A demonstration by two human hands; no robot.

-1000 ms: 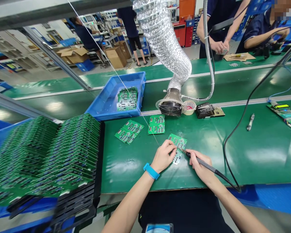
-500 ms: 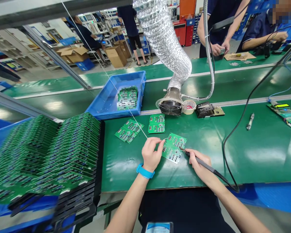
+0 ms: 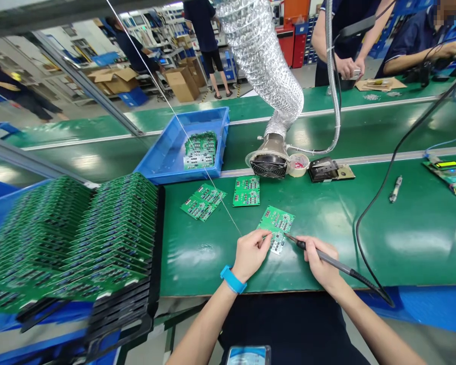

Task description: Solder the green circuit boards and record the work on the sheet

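Observation:
My left hand (image 3: pixel 252 253), with a blue band at its wrist, pinches a thin solder wire (image 3: pixel 230 215) that runs down from the upper left. Its fingertips are over the lower left part of a green circuit board (image 3: pixel 274 218) and hide some of it. From the right, my right hand (image 3: pixel 321 259) grips a soldering iron (image 3: pixel 333 263) like a pen. The iron's tip is at the middle of the board's right half, close to the wire's end; whether they touch is too small to tell.
More circuit boards (image 3: pixel 247 191) lie behind, some in a blue tray (image 3: pixel 160 156). A black rack (image 3: pixel 157 238) full of upright boards stands left. An extractor fan (image 3: pixel 268 166), tape roll (image 3: pixel 298 165) and soldering-iron stand (image 3: pixel 329 170) line the back. The iron's cable (image 3: pixel 359 228) loops right.
Both hands have shifted slightly right and toward me. The left hand with the solder wire now covers more of the board's lower part, and the iron's tip has moved slightly lower on the board.

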